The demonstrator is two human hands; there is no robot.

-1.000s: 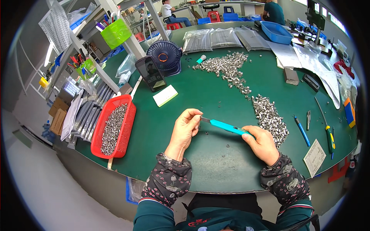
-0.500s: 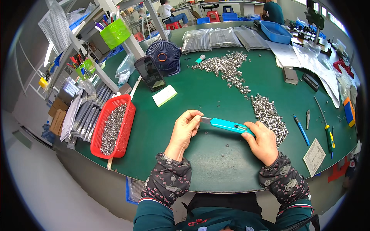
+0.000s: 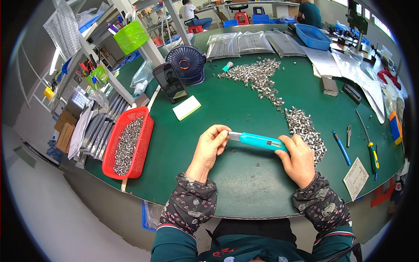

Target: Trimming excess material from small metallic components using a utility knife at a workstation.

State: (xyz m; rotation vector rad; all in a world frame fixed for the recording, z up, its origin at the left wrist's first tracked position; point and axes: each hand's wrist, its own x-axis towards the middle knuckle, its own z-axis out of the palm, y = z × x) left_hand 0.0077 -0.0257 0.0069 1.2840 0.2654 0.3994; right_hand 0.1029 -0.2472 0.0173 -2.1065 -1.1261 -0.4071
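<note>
My right hand (image 3: pixel 298 160) is wrapped round the teal handle of a utility knife (image 3: pixel 262 142), held level above the near middle of the green table. Its grey metal blade (image 3: pixel 234 136) points left toward my left hand (image 3: pixel 209 148). The thumb and forefinger of my left hand are pinched together at the blade's tip; what they grip, perhaps a small metal ring, is hidden. A heap of small metal rings (image 3: pixel 304 131) lies just beyond my right hand. Several loose rings are scattered on the table below the knife.
At left stands a red basket (image 3: pixel 142 150) of metal rings, near a phone (image 3: pixel 170 83), a fan (image 3: pixel 185 63) and a notepad (image 3: pixel 187 108). A larger ring pile (image 3: pixel 257 76) spreads farther back. To the right lie a blue pen-like tool (image 3: pixel 341 147), a screwdriver (image 3: pixel 373 157) and a paper card (image 3: pixel 355 178).
The knife has turned slightly in my right hand, so the blade's flat looks paler and more of it shows. Both hands stay nearly in place.
</note>
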